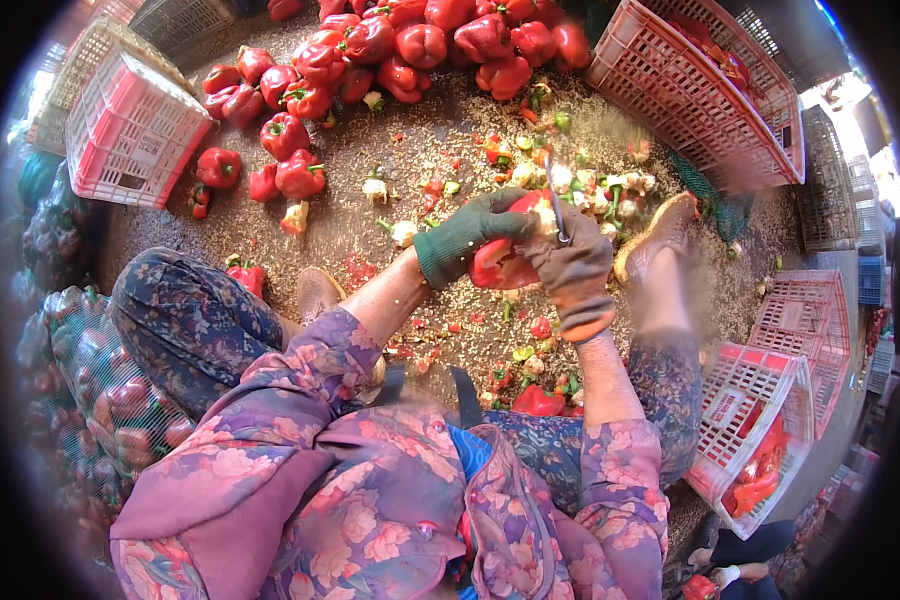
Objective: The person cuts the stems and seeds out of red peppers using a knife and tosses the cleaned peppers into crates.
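Observation:
In front of me, my left hand (471, 234) in a green knit glove grips a cut-open red bell pepper (499, 266). Pale flesh shows inside the pepper, and its upper part is partly hidden by my fingers. My right hand (576, 274), in a brown glove with an orange cuff, holds a small knife (556, 201) against the pepper; its thin blade points away from me, and the handle is mostly hidden in the glove. Below the hands, the ground is strewn with seeds and trimmings. Whitish pepper cores (562, 178) with green stems lie just beyond the knife.
A heap of whole red bell peppers (420, 46) lies ahead. Plastic crates stand at left (141, 135) and upper right (690, 90); another crate (757, 420) at lower right holds red pepper pieces. Net sacks of peppers (112, 382) line the left. A co-worker's hand (722, 576) shows at lower right.

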Tool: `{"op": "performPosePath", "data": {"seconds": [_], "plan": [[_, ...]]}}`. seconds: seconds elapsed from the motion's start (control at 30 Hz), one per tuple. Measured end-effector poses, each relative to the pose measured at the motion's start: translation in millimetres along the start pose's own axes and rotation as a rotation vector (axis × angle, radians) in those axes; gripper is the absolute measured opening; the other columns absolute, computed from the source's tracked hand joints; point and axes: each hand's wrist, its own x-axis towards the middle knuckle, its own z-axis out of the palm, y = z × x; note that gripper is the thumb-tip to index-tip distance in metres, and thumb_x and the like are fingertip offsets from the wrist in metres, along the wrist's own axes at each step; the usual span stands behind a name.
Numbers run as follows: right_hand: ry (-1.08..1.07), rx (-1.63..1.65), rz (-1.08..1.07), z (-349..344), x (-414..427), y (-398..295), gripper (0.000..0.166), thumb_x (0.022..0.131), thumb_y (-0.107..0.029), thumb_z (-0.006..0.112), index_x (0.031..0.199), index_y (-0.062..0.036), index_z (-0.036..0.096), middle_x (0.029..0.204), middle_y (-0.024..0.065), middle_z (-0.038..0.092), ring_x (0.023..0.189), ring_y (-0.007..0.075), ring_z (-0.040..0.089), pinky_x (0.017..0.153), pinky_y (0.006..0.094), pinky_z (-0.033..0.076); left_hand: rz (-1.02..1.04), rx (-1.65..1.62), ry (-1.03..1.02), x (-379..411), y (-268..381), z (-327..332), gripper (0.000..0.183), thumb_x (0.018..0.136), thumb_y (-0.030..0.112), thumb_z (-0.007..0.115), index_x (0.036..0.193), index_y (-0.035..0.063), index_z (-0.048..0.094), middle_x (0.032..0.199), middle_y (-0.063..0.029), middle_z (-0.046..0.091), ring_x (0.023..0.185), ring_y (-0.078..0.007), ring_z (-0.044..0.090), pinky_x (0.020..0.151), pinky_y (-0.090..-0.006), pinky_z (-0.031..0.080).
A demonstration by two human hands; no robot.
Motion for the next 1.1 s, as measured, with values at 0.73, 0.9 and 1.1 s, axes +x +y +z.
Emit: {"op": "performPosePath", "data": {"seconds": [0.73,0.9,1.1], "plan": [[-0.177,1.244,1.520,12.2,24.6,-3.6,0.023,0.081,-0.028,0.065,0.099,-0.0164,0.057,0.073,-0.0037,0.055,0.050,0.0080,0.048,0.034,0.0232,0.036,0.055,0.620,0.499,3.3,-4.5,-58.4,0.070,0.082,0.053,0.056,0.130,0.0056,0.043,0.130,-0.0188,0.047,0.119,-0.0264,0.046,0.102,-0.0346,0.036],[0.197,1.247,0.976,-49.7,87.9,53.5,0.026,0.081,-0.028,0.066,0.102,-0.0153,0.057,0.073,-0.0038,0.055,0.051,0.0075,0.049,0.035,0.0220,0.037,0.255,1.747,1.518,-43.9,41.5,-208.0,0.044,0.069,0.022,0.067,0.107,0.0064,0.053,0.099,-0.0167,0.056,0.096,-0.0293,0.054,0.082,-0.0386,0.044],[0.101,1.281,0.772,-39.6,93.2,51.9,0.030,0.081,-0.028,0.067,0.105,-0.0140,0.056,0.072,-0.0039,0.054,0.051,0.0070,0.049,0.035,0.0206,0.038,-0.264,2.131,1.206,-72.1,57.6,-248.1,0.039,0.070,0.027,0.065,0.106,0.0152,0.056,0.104,-0.0147,0.057,0.097,-0.0330,0.057,0.082,-0.0442,0.045]]}}
